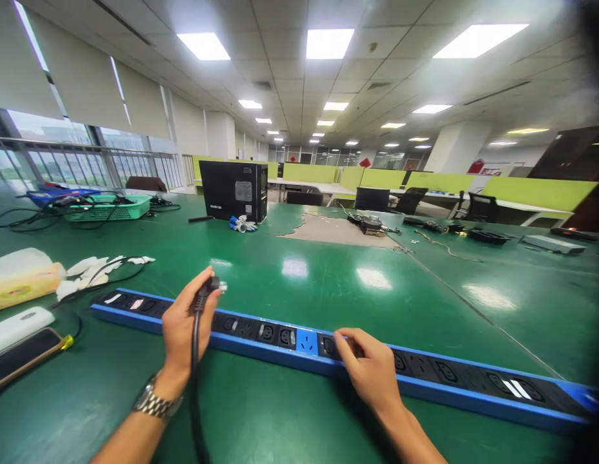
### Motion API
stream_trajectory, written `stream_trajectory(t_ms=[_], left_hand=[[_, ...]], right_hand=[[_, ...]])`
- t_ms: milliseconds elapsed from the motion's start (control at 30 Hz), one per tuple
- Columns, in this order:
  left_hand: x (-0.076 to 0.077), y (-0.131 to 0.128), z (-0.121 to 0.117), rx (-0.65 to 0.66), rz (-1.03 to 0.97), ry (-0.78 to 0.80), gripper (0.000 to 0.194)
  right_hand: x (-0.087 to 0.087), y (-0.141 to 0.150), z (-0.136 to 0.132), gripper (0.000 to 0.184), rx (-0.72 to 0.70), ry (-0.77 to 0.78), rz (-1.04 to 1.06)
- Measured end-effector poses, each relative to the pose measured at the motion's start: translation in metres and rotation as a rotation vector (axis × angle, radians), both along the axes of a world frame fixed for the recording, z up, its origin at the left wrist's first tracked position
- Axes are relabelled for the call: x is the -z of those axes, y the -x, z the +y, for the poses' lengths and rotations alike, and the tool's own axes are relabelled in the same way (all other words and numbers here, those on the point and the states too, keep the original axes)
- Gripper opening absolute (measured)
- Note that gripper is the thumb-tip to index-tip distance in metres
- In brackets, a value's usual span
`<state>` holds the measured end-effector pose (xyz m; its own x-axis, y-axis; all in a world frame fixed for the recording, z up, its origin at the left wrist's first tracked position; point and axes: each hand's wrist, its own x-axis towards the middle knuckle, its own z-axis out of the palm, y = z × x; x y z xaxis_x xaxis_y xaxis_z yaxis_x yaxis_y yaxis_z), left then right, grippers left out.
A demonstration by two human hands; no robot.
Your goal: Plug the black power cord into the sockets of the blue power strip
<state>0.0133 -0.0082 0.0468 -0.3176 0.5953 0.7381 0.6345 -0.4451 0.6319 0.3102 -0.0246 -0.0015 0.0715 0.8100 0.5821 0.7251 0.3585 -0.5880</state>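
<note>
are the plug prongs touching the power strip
Apart: the head view shows green tabletop between the power strip and the prongs of the plug held in the left hand.

The power strip (304, 343) is blue and black, the plug (212, 284) black, the tabletop (275, 412) green.

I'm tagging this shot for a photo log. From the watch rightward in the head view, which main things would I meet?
Watch → plug → blue socket → right hand → white stickers.
</note>
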Motion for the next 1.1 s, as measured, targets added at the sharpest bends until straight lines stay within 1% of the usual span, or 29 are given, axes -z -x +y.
stream_trajectory(t_ms=[67, 100, 167, 200, 267, 367, 467, 500, 567, 633, 667, 700, 767, 833, 900, 967, 1033, 1100], left_hand=[[0.017, 0.013, 0.0, 0.061, 0.039, 0.193, 0.045], [0.025, 0.015, -0.001, 0.103, 0.086, 0.257, 0.045], [0.039, 0.015, -0.002, 0.19, 0.211, 0.315, 0.044], [0.043, 0.013, -0.002, 0.223, 0.281, 0.32, 0.044], [0.046, 0.006, -0.001, 0.236, 0.404, 0.321, 0.045], [0.043, -0.003, 0.0, 0.191, 0.518, 0.341, 0.041], [0.039, -0.002, 0.0, 0.225, 0.586, 0.373, 0.035], [0.037, 0.002, 0.001, 0.258, 0.591, 0.393, 0.036], [0.029, 0.013, 0.003, 0.379, 0.582, 0.46, 0.038], [0.016, 0.023, 0.01, 0.527, 0.549, 0.566, 0.044], [0.008, 0.025, 0.014, 0.565, 0.518, 0.612, 0.046], [0.0, 0.023, 0.019, 0.563, 0.487, 0.647, 0.047], [-0.013, 0.009, 0.03, 0.443, 0.461, 0.665, 0.051], [-0.02, -0.015, 0.04, 0.361, 0.605, 0.74, 0.058], [-0.019, -0.038, 0.048, 0.278, 0.767, 0.886, 0.065], [-0.015, -0.051, 0.053, 0.242, 0.828, 0.95, 0.065], [-0.01, -0.053, 0.057, 0.253, 0.833, 0.952, 0.061], [-0.007, -0.05, 0.058, 0.267, 0.839, 0.95, 0.053]], right_hand=[[0.004, -0.001, 0.0, 0.032, -0.016, 0.024, 0.004], [0.004, 0.0, -0.001, 0.033, -0.02, 0.032, 0.007], [0.002, 0.002, -0.002, 0.035, -0.026, 0.044, 0.009], [0.001, 0.003, -0.002, 0.035, -0.023, 0.045, 0.012], [-0.001, 0.004, -0.002, 0.035, -0.018, 0.052, 0.016], [-0.003, 0.004, -0.003, 0.035, -0.027, 0.071, 0.014], [-0.003, 0.003, -0.004, 0.036, -0.031, 0.075, -0.007], [-0.003, 0.003, -0.004, 0.036, -0.029, 0.072, -0.014], [-0.003, 0.004, -0.004, 0.036, -0.025, 0.066, -0.022], [-0.003, 0.005, -0.003, 0.035, -0.023, 0.065, -0.023], [-0.002, 0.005, -0.003, 0.035, -0.021, 0.066, -0.026], [-0.002, 0.005, -0.003, 0.036, -0.018, 0.068, -0.034], [-0.001, 0.005, -0.002, 0.036, -0.002, 0.074, -0.054], [-0.001, 0.005, -0.002, 0.036, 0.021, 0.079, -0.067], [0.0, 0.005, -0.002, 0.036, 0.041, 0.081, -0.065], [0.001, 0.005, -0.002, 0.037, 0.052, 0.083, -0.064], [0.001, 0.005, -0.001, 0.037, 0.059, 0.084, -0.072], [0.001, 0.006, -0.001, 0.036, 0.073, 0.088, -0.085]])
